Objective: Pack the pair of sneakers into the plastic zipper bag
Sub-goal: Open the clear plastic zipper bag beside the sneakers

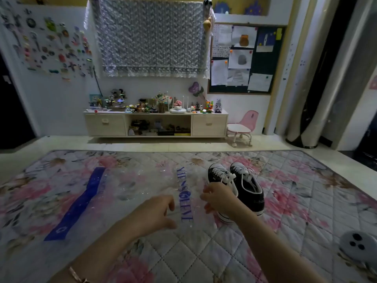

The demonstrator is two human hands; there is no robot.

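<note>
Covering most of the floor in the foreground, a quilted mat (204,252) with pink flowers is the largest thing in view. On it lies the clear plastic zipper bag (130,186), flat and crinkled, with a dark blue strip along its left edge and blue lettering near its right edge. Just to the right of the bag stand the two black sneakers with white laces and white soles, side by side and touching, toes pointing away from the person. The right sneaker (247,185) rests on the mat with nothing on it. The left sneaker (219,176) is partly hidden by the right hand (219,198), which sits at its near end with the fingers curled inward; whether they actually grip the shoe cannot be told. The left hand (157,213) hovers over the bag's lettered edge, fingers spread loosely and bent, holding nothing. A thin bracelet (76,275) circles the left wrist. At the mat's far right edge lies a small grey round cushion (357,245) with dark spots.
</note>
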